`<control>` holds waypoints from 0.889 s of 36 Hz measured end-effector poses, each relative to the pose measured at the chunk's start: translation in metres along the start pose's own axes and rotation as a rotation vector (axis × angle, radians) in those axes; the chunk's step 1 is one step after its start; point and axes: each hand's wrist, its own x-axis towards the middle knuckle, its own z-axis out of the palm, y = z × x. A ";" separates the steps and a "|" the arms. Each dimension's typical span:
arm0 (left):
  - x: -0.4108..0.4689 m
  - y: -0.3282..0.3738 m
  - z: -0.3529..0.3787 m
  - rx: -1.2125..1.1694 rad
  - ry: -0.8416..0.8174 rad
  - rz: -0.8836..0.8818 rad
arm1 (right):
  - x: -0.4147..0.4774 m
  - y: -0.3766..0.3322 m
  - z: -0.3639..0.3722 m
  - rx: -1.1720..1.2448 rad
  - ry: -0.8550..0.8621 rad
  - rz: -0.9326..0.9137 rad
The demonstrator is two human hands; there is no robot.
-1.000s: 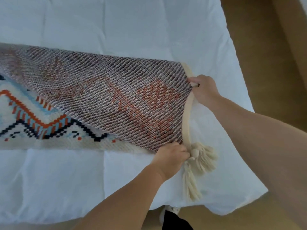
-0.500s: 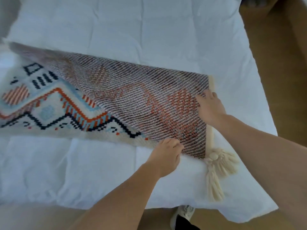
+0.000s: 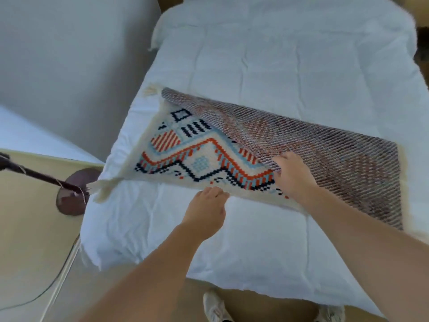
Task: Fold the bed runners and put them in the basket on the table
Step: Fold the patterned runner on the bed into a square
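A woven bed runner (image 3: 204, 156) with orange, blue and black patterns lies across the white bed (image 3: 278, 66). Its right part is folded over, showing the striped reddish underside (image 3: 336, 159), with cream tassels at the left corners. My left hand (image 3: 209, 205) touches the runner's near edge with its fingertips. My right hand (image 3: 292, 173) lies flat on the folded layer at its diagonal fold edge, fingers spread. No basket is in view.
A dark floor lamp base (image 3: 72, 194) with a slanted pole and cable stands on the beige floor left of the bed. A second white bed corner (image 3: 27, 140) shows at far left. My shoes (image 3: 216, 307) are at the bed's foot.
Both hands have let go of the runner's right end and moved left along it. The view has shifted left, now showing the runner's left end and the lamp.
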 end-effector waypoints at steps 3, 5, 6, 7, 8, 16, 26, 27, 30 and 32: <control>-0.024 -0.040 -0.024 -0.005 0.025 -0.049 | -0.005 -0.045 0.004 0.032 -0.006 -0.064; -0.032 -0.059 -0.038 -0.008 0.029 -0.068 | -0.005 -0.067 0.005 0.029 -0.035 -0.080; -0.033 -0.066 -0.044 -0.010 0.030 -0.075 | -0.004 -0.077 0.006 0.035 -0.046 -0.078; -0.034 -0.069 -0.047 -0.011 0.028 -0.083 | -0.004 -0.081 0.006 0.042 -0.054 -0.080; -0.032 -0.076 -0.051 -0.008 0.029 -0.085 | -0.001 -0.087 0.008 0.048 -0.054 -0.087; 0.033 -0.106 -0.060 -0.037 0.011 -0.067 | 0.055 -0.092 0.025 -0.007 -0.122 -0.108; 0.191 -0.150 -0.027 -0.017 -0.030 -0.044 | 0.176 -0.075 0.087 -0.227 -0.204 -0.196; 0.204 -0.152 -0.021 -0.007 -0.030 -0.033 | 0.185 -0.074 0.093 -0.254 -0.202 -0.202; 0.238 -0.158 -0.004 0.026 -0.029 0.027 | 0.205 -0.067 0.107 -0.375 -0.211 -0.194; 0.258 -0.164 0.003 0.034 -0.026 0.054 | 0.215 -0.063 0.113 -0.432 -0.201 -0.176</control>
